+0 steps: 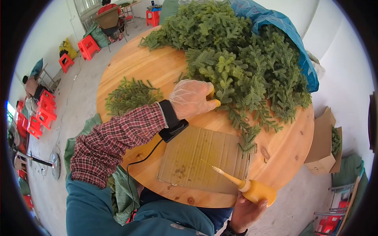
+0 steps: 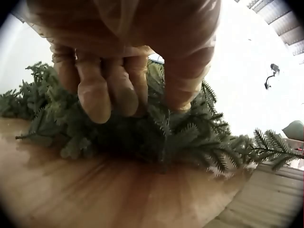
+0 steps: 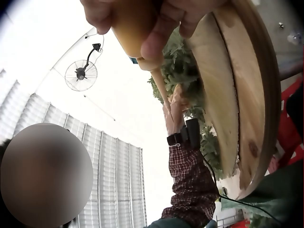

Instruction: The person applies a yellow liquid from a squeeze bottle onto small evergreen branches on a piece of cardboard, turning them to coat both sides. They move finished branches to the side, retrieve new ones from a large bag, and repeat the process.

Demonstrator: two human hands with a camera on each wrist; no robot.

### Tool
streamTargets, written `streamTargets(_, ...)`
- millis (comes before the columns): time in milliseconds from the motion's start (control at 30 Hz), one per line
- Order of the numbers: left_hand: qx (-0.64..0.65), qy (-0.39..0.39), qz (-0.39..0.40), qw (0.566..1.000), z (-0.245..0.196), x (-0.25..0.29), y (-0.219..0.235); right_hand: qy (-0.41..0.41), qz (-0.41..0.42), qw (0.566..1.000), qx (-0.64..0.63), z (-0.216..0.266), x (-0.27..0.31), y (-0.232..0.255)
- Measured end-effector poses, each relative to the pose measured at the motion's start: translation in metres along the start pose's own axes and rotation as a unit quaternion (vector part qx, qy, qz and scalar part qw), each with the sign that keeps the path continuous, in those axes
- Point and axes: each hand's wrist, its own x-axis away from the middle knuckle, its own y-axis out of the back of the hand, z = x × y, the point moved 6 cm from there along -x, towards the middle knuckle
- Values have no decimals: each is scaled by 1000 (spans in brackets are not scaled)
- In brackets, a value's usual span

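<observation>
My left hand [image 1: 189, 98], in a thin clear glove with yellow fingertips, reaches to the near edge of a big pile of green fir-like branches [image 1: 244, 59]. In the left wrist view its fingers [image 2: 95, 97] hang down in front of the sprigs, with a gap between them and the thumb. My bare right hand [image 1: 247, 212] grips a squeeze bottle [image 1: 260, 192] of yellow-orange glue at the table's near edge. The bottle's long thin nozzle [image 3: 159, 83] points up and left over a flat cardboard sheet [image 1: 204, 157] with yellowish stains.
A smaller heap of sprigs [image 1: 134, 96] lies at the left on the round wooden table [image 1: 118, 67]. A blue plastic bag [image 1: 291, 31] wraps the pile's back. An open carton [image 1: 321, 151] stands right of the table; red stools [image 1: 88, 47] and seated people are further left.
</observation>
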Motion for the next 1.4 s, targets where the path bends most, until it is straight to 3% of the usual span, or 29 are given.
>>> streamTargets(200,-35,-13,-47,998,0,-6,3,3,-3,1000,9,3,-2,4)
streamTargets(333,72,16,-28,997,2,-11,5,7,9,1000,6,8,-4,6)
streamTargets(433,346,106,82,928,0,22,8,29,11,1000,-2,19,0,11)
streamTargets(467,348,109,84,928,-5,36,13,27,10,1000,0,21,-1,14)
streamTargets(533,458,123,130,871,-18,73,9,56,29,998,-22,32,-2,19)
streamTargets(567,460,131,129,869,-20,90,5,69,40,996,-33,36,-3,20)
streamTargets(633,189,112,220,951,-24,121,-10,71,44,996,-24,41,-4,21)
streamTargets(733,104,73,214,969,-30,140,-8,88,49,995,-10,44,-2,17)
streamTargets(767,60,47,209,975,-34,142,-5,99,17,995,3,43,0,18)
streamTargets(833,43,52,226,972,-35,148,12,127,-48,990,28,43,4,22)
streamTargets(933,1,60,262,963,-34,152,21,107,5,992,70,45,7,23)
streamTargets(967,-32,-34,165,985,-45,147,27,95,33,991,90,42,8,22)
streamTargets(1033,-92,-217,-39,971,-69,155,38,96,41,989,100,36,9,23)
streamTargets(1067,-91,-216,-38,971,-68,160,31,98,54,987,112,33,9,21)
streamTargets(1133,-100,-212,56,971,-63,169,2,101,70,984,126,29,6,11)
streamTargets(1167,-105,-209,103,967,-61,172,-8,126,31,972,194,28,5,4)
streamTargets(1233,-92,-212,99,968,-60,172,-11,174,-51,928,325,27,6,-9)
streamTargets(1400,-90,-226,103,964,-62,172,-13,148,13,905,398,21,3,-32)
